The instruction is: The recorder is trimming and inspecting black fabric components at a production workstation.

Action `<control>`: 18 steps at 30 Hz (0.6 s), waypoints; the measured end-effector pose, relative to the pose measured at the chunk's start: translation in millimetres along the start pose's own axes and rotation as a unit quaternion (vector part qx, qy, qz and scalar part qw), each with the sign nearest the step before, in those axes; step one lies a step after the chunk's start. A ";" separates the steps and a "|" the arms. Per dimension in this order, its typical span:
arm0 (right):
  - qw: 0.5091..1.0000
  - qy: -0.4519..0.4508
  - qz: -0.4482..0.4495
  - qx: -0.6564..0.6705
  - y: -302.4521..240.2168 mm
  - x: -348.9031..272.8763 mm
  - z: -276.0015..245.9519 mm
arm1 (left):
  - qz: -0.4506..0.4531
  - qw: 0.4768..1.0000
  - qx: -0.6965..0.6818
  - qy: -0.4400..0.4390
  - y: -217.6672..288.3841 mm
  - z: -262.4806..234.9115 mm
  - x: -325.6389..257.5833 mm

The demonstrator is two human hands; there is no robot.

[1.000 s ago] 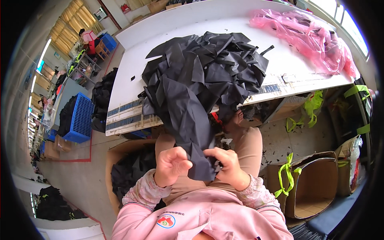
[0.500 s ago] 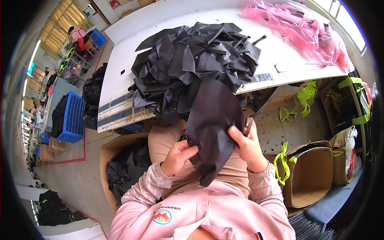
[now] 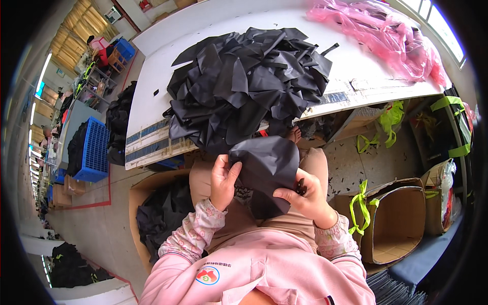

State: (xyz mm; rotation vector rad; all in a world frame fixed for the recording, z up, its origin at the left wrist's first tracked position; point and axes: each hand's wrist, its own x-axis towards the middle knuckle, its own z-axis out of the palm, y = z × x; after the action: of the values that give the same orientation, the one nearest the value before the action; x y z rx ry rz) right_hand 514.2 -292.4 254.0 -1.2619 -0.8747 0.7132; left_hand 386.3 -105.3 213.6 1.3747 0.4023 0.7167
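Note:
A piece of thin black fabric (image 3: 267, 165) hangs above my lap, stretched between both hands. My left hand (image 3: 223, 183) pinches its left edge between thumb and fingers. At its right edge my right hand (image 3: 307, 198) closes on the same fabric, thumb on top. A small dark thing shows by the right fingers; what it is I cannot make out. Just beyond my hands, a large heap of black fabric pieces (image 3: 244, 81) lies on the white table (image 3: 147, 112), some hanging over the near edge.
Pink plastic sheeting (image 3: 376, 40) lies at the table's far right. On my left stands a cardboard box of black fabric (image 3: 134, 203); open cardboard boxes (image 3: 396, 223) with yellow-green ties stand on my right. A blue crate (image 3: 92, 150) is farther left. Dark scraps litter the floor.
The fabric piece has come away from the heap, and its upper part now folds down toward me. My left hand has moved up and turned upright; my right hand has shifted slightly lower.

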 end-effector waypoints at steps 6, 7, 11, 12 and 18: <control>0.995 0.024 -0.087 -0.049 -4.3 -0.6 -7.7 | -0.004 0.998 0.064 0.009 14.5 -15.2 7.1; 0.995 0.038 -0.085 -0.021 -3.1 0.4 -7.2 | -0.022 0.993 -0.107 -0.048 19.9 -20.3 12.3; 0.998 0.044 -0.050 -0.020 -9.6 2.5 -15.0 | -0.145 0.949 -0.267 -0.086 20.4 -20.3 12.6; 0.998 0.043 -0.050 -0.020 -8.9 4.1 -14.4 | -0.211 0.932 -0.279 -0.088 18.0 -21.1 12.1; 0.994 0.102 0.002 0.026 10.4 4.7 -24.6 | -0.250 0.933 -0.253 -0.054 18.3 -2.1 -0.3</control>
State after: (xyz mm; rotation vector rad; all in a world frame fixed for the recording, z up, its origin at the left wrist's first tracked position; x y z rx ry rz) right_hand 537.9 -298.7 242.6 -1.2663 -0.6827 0.5950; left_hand 380.5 -103.4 231.0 0.7699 0.4224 0.2860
